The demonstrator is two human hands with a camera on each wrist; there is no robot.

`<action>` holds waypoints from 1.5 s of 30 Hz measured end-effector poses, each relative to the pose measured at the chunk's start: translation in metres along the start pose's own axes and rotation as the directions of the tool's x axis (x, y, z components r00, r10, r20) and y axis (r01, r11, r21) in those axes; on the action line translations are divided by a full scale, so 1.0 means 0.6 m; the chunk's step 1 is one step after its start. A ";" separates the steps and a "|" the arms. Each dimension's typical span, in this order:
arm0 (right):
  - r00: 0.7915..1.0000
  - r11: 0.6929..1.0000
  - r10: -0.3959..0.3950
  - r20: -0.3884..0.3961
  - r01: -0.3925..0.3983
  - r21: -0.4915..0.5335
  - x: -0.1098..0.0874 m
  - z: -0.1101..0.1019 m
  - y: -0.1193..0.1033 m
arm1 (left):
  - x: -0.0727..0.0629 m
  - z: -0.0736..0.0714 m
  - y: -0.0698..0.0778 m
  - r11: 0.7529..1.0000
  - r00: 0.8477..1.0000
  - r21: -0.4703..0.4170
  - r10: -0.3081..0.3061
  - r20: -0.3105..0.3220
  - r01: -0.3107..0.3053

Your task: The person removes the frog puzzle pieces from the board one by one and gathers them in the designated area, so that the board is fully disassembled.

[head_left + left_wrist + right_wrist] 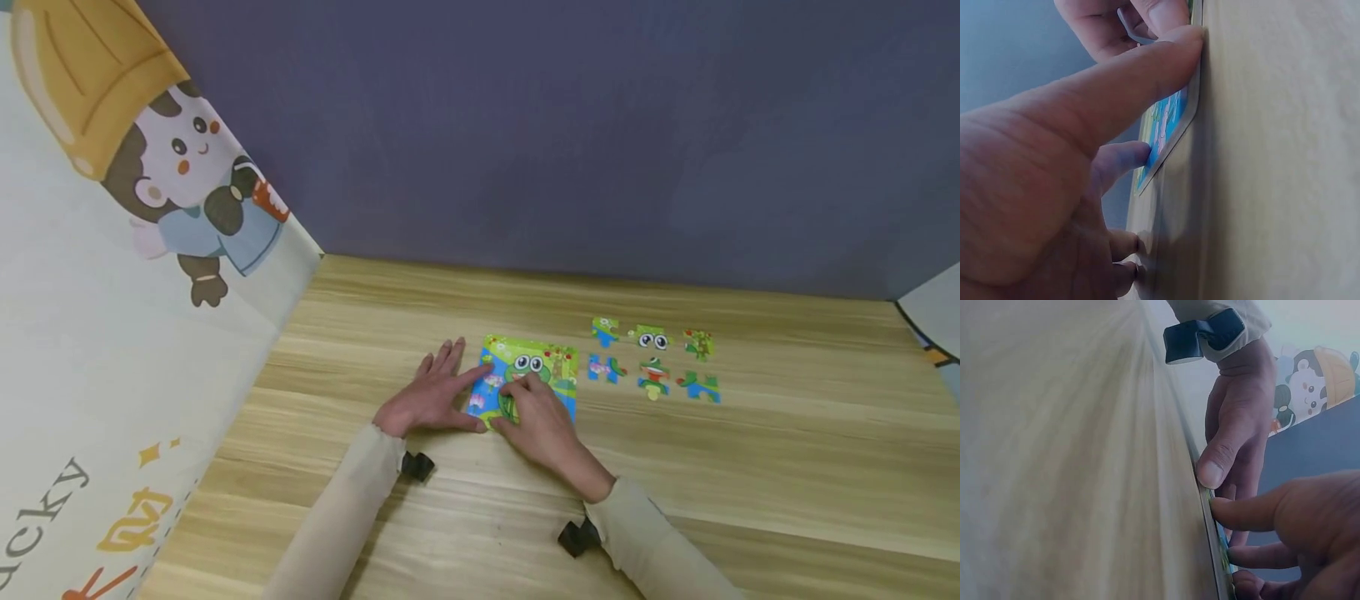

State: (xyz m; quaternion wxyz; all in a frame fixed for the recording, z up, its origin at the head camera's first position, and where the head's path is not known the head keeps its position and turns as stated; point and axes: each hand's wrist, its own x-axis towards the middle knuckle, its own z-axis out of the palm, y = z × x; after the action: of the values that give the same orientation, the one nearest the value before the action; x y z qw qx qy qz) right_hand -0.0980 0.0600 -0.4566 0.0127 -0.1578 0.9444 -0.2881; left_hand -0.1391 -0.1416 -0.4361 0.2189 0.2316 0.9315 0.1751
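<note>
A square frog puzzle board (pixel 564 392) in green and blue lies on the wooden table. My left hand (pixel 429 402) is spread at its left side, with the index finger on the board's blue part and the thumb at its lower edge. Over the lower middle of the board, my right hand (pixel 542 423) pinches a puzzle piece (pixel 1125 26); its tilted thin edge shows between the fingers in the left wrist view. Most of that piece is hidden by the hand. In the right wrist view the left thumb (pixel 1211 474) presses at the board's near corner.
Several loose puzzle pieces lie in two rows right of the board, among them one with frog eyes (pixel 652 338) and one with a red mouth (pixel 654 375). A dark wall (pixel 562 150) stands behind the table (pixel 795 467), and a printed panel (pixel 90 333) borders the left.
</note>
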 end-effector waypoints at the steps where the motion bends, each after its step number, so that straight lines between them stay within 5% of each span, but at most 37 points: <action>1: 1.000 1.000 0.003 -0.002 -0.003 -0.001 0.000 0.000 -0.001 | 0.000 -0.001 0.000 1.000 1.000 0.002 0.002 -0.002 -0.002; 14: 1.000 1.000 0.012 -0.007 -0.012 0.000 0.000 0.006 0.001 | 0.001 0.002 -0.003 1.000 1.000 -0.004 0.006 -0.006 -0.006; 28: 1.000 0.992 0.003 0.007 -0.004 0.128 0.004 -0.007 0.000 | 0.000 0.001 0.000 1.000 1.000 -0.009 -0.012 0.004 0.012; 45: 1.000 0.926 0.005 -0.015 0.001 0.377 0.014 -0.015 0.011 | 0.002 0.002 -0.002 1.000 1.000 -0.008 -0.010 0.017 0.010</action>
State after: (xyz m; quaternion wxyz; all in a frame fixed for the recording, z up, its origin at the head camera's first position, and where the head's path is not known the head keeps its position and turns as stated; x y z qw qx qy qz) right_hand -0.1090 0.0675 -0.4520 0.0357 -0.1494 0.8716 -0.4655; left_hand -0.1399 -0.1417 -0.4378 0.2285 0.2276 0.9301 0.1756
